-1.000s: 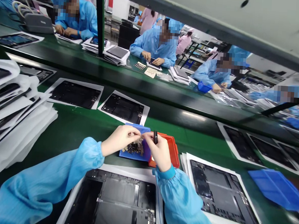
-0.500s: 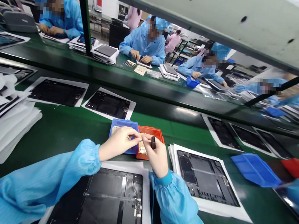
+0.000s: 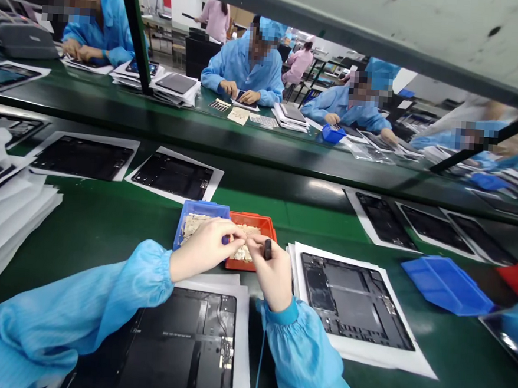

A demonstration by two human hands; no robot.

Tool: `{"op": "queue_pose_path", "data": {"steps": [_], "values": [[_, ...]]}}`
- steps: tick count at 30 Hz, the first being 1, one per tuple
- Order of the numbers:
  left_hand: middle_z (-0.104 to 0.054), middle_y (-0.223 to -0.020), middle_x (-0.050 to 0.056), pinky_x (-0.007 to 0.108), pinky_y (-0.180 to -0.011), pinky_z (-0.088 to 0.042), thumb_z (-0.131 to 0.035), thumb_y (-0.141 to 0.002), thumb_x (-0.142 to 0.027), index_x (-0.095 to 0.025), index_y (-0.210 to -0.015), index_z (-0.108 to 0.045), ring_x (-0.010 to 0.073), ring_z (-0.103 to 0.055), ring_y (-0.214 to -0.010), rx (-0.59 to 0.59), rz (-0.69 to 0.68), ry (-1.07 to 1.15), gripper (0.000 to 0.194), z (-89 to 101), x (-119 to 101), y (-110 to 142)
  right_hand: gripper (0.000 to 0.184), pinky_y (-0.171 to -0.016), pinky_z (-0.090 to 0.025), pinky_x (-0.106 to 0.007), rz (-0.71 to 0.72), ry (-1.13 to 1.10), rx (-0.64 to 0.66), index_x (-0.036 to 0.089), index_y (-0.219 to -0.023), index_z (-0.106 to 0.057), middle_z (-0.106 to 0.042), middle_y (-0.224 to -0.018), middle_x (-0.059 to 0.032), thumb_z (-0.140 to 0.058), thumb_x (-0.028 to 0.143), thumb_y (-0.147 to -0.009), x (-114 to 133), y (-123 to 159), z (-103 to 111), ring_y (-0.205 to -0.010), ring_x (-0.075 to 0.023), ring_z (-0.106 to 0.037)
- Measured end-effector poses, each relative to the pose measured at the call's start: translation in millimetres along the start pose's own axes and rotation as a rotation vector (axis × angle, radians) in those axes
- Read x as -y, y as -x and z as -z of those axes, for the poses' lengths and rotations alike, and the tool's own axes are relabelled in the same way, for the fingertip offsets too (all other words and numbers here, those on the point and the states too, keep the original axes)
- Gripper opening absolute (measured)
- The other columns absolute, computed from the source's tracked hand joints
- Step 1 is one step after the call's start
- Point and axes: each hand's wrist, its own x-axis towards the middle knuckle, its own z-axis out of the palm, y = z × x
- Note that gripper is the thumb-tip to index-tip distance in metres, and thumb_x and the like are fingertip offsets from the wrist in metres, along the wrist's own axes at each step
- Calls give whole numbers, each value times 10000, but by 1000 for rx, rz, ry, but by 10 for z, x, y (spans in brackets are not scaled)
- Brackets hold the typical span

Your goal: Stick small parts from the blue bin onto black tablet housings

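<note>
My left hand (image 3: 206, 243) and my right hand (image 3: 275, 273) meet fingertip to fingertip above two small bins. The left thumb and fingers are pinched together; anything between them is too small to make out. A short black stick-like tool (image 3: 267, 249) pokes up from my right hand, its lower part hidden by the fingers. Below my hands are a blue bin (image 3: 179, 231) and a red bin (image 3: 245, 266), both holding small pale pieces. Nearest me, an open black tablet housing (image 3: 159, 358) lies on white paper, partly under my left sleeve.
At right another tablet housing (image 3: 353, 295) rests on stacked paper, beside an angled blue bin (image 3: 450, 284). A white paper stack (image 3: 12, 230) stands at left. More housings (image 3: 174, 175) line the far side. Beyond the raised green ledge, co-workers (image 3: 245, 69) sit working.
The view has shifted slightly, so the bins and housings appear a little further left. My hands stay pinched together at nearly the same spot.
</note>
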Motion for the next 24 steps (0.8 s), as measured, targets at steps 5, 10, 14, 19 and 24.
{"op": "queue_pose_path", "data": {"steps": [5, 10, 14, 19, 24], "values": [[-664, -893, 11, 278, -791, -450, -497, -848, -311, -209, -814, -637, 172, -598, -859, 8, -27, 31, 176, -32, 3, 21, 253, -655, -464, -270, -35, 98, -34, 150, -856, -608, -644, -788, -58, -404, 295, -891, -84, -40, 69, -712, -176, -588], [-668, -821, -20, 285, -662, -461, -465, -787, -481, -243, -855, -608, 190, -609, -718, 100, 171, 0, 287, -23, 207, 92, 116, -803, -444, -263, -53, 390, 29, 182, -852, -647, -644, -907, -54, -537, 203, -821, -171, -72, 185, -868, -183, -592], [-673, -885, -41, 296, -708, -461, -403, -794, -542, -283, -994, -573, 204, -629, -785, 212, 249, -110, 369, -94, 376, 17, 134, -767, -455, -215, -58, 454, 103, 187, -878, -666, -654, -878, -22, -577, 280, -841, -203, -77, 204, -830, -147, -606], [-647, -917, -31, 253, -754, -463, -400, -830, -475, -256, -976, -467, 180, -618, -895, 202, 182, -1, 272, -141, 321, 14, 171, -720, -441, -154, 41, 107, 226, 186, -976, -660, -640, -854, 20, -565, 239, -844, -90, 17, 152, -771, -91, -591], [-650, -784, -100, 228, -598, -461, -364, -853, -473, -309, -906, -502, 144, -637, -696, 151, 110, -110, 221, -187, 363, 37, 134, -498, -356, -157, -117, -89, 169, 172, -853, -691, -496, -596, 63, -638, 261, -768, -53, 69, 161, -511, -58, -413]]}}
